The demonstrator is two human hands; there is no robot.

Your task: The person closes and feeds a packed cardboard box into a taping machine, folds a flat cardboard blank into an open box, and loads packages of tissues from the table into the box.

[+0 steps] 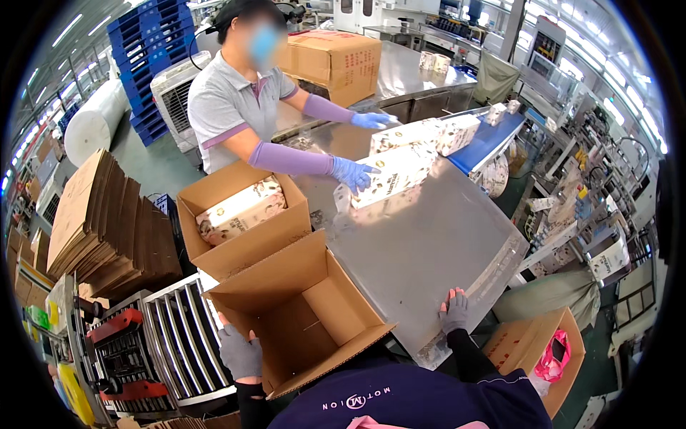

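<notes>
An open cardboard box [343, 293] with nothing inside stands in front of me at the table's near left. Its left wall is between the thumb and fingers of my left hand [241, 352], which wears a grey glove with bare fingertips. My right hand [454, 312], gloved alike, lies flat with fingers stretched out on the metal table [429, 250], holding nothing. Just beyond, a second box [243, 250] contains white packs [241, 210] with a floral print. Across the table, a co-worker's blue-gloved hands [353, 174] are at a row of similar packs [397, 176].
A roller conveyor [182, 336] lies at left, beside stacked flat cardboard [107, 222]. A blue belt [493, 139] meets the table's far right. One carton [536, 350] with a pink item stands at my right; a large closed carton [332, 64] sits behind the co-worker's arm.
</notes>
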